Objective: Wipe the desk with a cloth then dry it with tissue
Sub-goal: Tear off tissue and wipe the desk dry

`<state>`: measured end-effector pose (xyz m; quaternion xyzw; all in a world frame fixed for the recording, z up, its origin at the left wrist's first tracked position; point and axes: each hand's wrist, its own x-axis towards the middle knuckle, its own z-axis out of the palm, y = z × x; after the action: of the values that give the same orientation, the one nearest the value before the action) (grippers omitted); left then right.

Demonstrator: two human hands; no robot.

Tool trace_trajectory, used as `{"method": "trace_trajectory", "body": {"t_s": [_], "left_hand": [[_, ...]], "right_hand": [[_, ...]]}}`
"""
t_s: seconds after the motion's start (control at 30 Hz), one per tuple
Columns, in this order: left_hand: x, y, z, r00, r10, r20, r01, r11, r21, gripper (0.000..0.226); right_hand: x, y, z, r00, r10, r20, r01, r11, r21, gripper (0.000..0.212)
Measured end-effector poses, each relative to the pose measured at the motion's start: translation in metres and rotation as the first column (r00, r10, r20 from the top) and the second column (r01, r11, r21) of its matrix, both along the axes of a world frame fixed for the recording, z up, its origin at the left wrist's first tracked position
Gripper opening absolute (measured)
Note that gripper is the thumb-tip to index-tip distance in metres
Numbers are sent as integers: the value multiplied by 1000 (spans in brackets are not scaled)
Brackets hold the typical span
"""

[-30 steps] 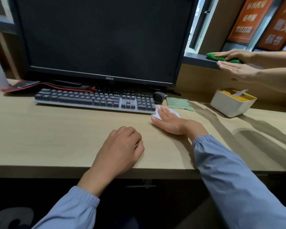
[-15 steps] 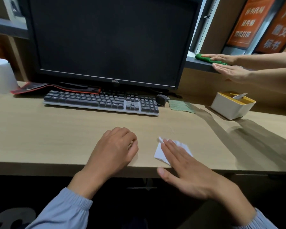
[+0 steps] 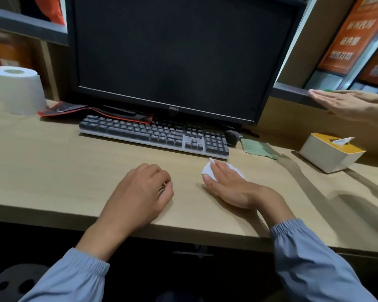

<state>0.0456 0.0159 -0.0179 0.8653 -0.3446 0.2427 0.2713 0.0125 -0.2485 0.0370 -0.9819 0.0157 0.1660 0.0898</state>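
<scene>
The right hand (image 3: 231,186) lies flat and open, palm down, pressing a white tissue (image 3: 208,170) against the desk (image 3: 52,166); the tissue's crumpled corners stick out past the fingertips on the side toward the keyboard. The left hand (image 3: 140,197) rests beside it, apart from the tissue, curled into a loose fist with the knuckles up and nothing visibly held. Both wrists come out of light blue sleeves (image 3: 310,264) at the desk's near edge. Just beyond the hands a dark keyboard (image 3: 153,136) sits in front of a black monitor (image 3: 177,57) whose screen is off. A dark mouse (image 3: 232,137) lies at the keyboard's right end, and a small green cloth (image 3: 259,150) lies flat on the desk just beside the mouse, untouched by either hand. Further right stands a white tissue box (image 3: 327,156) with a yellow top and a tissue poking out of its slot. At the left, a roll of paper (image 3: 16,90) stands upright near a red and black pad (image 3: 72,110) tucked behind the keyboard. At the upper right another person's hand (image 3: 345,103) stretches flat along a dark shelf (image 3: 290,93) behind the desk, below orange signs (image 3: 356,33).
</scene>
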Motion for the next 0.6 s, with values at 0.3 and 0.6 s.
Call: {"method": "trace_trajectory", "body": {"t_s": [0.3, 0.6], "left_hand": [[-3, -2, 4, 1000, 18, -16, -18, 999, 37, 12], [-7, -4, 8, 997, 38, -61, -33, 997, 75, 16]], "right_hand": [[-17, 21, 1, 996, -66, 60, 64, 998, 30, 91], [-87, 21, -15, 995, -11, 94, 7, 999, 49, 86]]}}
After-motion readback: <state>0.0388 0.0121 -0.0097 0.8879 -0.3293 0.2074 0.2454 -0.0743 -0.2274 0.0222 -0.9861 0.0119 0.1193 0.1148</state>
